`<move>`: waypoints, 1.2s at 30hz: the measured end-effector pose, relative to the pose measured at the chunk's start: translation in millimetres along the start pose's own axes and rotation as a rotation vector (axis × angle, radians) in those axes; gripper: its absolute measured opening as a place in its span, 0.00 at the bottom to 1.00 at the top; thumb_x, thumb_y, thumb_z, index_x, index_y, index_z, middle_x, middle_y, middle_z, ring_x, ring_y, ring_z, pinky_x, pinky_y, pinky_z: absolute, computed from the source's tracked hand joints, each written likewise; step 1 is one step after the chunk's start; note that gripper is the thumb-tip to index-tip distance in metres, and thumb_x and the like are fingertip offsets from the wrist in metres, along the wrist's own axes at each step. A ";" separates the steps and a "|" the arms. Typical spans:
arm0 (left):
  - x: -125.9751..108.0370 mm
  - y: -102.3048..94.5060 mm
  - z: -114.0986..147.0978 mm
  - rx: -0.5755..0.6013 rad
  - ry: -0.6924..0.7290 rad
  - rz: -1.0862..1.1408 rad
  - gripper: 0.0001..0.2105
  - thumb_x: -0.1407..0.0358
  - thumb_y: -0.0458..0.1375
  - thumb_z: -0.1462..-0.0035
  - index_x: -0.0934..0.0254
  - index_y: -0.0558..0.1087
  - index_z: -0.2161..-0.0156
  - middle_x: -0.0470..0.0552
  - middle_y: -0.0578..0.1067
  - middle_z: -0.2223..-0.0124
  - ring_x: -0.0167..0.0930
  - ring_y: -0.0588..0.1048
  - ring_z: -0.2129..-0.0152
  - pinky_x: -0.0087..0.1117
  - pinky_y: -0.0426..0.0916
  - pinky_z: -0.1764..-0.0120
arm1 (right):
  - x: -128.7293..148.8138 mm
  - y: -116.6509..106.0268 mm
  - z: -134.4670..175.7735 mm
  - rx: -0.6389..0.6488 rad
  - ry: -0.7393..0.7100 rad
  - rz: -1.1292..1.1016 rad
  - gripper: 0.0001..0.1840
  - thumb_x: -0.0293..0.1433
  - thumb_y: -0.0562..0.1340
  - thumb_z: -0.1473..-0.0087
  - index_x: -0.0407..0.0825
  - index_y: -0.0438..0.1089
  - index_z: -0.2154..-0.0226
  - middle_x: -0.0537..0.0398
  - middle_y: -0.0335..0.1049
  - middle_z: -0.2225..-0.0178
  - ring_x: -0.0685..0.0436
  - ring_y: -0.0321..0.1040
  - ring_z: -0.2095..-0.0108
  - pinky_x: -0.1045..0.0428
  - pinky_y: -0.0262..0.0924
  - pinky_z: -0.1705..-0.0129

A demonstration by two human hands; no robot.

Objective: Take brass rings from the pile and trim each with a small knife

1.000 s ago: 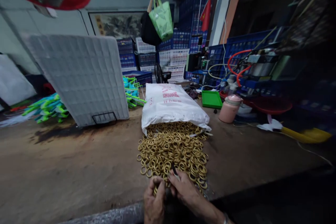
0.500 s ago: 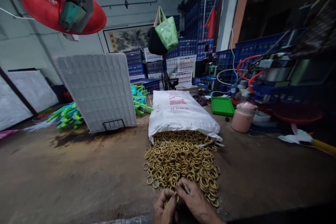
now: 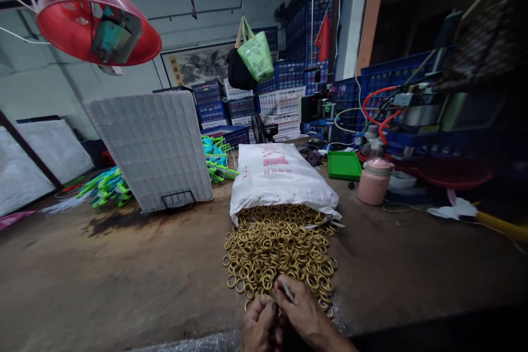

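Many brass-coloured rings [image 3: 284, 247] spill in a heap from the mouth of a white woven sack [image 3: 282, 179] lying on the table. At the near edge of the heap, my right hand [image 3: 305, 311] is closed around a small slim grey metal tool [image 3: 288, 292], whose exact kind I cannot make out. My left hand [image 3: 259, 324] is close beside it, thumb and fingers pinched together. Whatever lies between the left fingertips is hidden. The two hands meet near the fingertips, just in front of the rings.
A ribbed white panel [image 3: 150, 148] stands upright on a wire stand at left, green and blue plastic pieces [image 3: 109, 187] near it. A green tray [image 3: 344, 165] and a pink jar [image 3: 374, 180] are at right. A red lamp shade [image 3: 58, 19] hangs overhead at left.
The camera view has shifted slightly, so the scene sits a little differently. Both hands stay together at the heap's near edge, and the right hand keeps the grey tool.
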State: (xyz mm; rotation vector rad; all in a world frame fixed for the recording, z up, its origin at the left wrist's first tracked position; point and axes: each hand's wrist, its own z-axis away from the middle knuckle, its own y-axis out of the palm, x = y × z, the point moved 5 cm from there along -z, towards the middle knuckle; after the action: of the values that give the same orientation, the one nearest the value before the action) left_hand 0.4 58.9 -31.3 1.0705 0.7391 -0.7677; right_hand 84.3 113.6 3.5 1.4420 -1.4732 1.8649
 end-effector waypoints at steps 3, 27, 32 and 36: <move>1.3 1.3 -2.0 0.011 -0.014 0.001 0.23 0.45 0.61 0.69 0.63 0.61 0.78 0.40 0.63 0.88 0.18 0.55 0.93 0.22 0.46 0.86 | 2.7 -0.4 -0.5 0.004 -0.015 0.006 0.14 0.39 0.51 0.48 0.47 0.59 0.78 0.62 0.55 0.81 0.53 0.52 0.77 0.57 0.46 0.75; -29.1 2.2 11.4 0.030 0.061 -0.211 0.13 0.55 0.55 0.51 0.62 0.61 0.74 0.38 0.60 0.84 0.19 0.55 0.89 0.20 0.50 0.85 | 19.1 -20.4 1.9 -0.075 -0.081 0.089 0.07 0.26 0.50 0.50 0.48 0.62 0.73 0.60 0.61 0.77 0.53 0.55 0.75 0.58 0.48 0.72; -39.7 5.0 17.7 -0.009 0.073 -0.255 0.15 0.53 0.58 0.57 0.63 0.62 0.74 0.38 0.61 0.84 0.19 0.56 0.89 0.19 0.50 0.85 | 24.3 -12.4 15.5 0.053 -0.222 0.289 0.15 0.18 0.49 0.62 0.50 0.61 0.71 0.60 0.61 0.76 0.51 0.56 0.75 0.57 0.45 0.72; -41.7 5.3 21.4 -0.027 0.086 -0.295 0.17 0.52 0.59 0.58 0.63 0.62 0.74 0.37 0.61 0.85 0.19 0.56 0.89 0.19 0.50 0.85 | 25.2 -6.7 19.3 0.078 -0.245 0.392 0.14 0.18 0.48 0.64 0.49 0.59 0.73 0.59 0.61 0.76 0.50 0.56 0.74 0.56 0.44 0.72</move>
State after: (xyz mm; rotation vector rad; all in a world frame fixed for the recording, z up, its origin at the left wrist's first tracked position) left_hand -14.1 47.8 12.2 0.9864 0.9925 -0.9635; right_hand 88.5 91.9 27.3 1.5510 -1.9378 2.0420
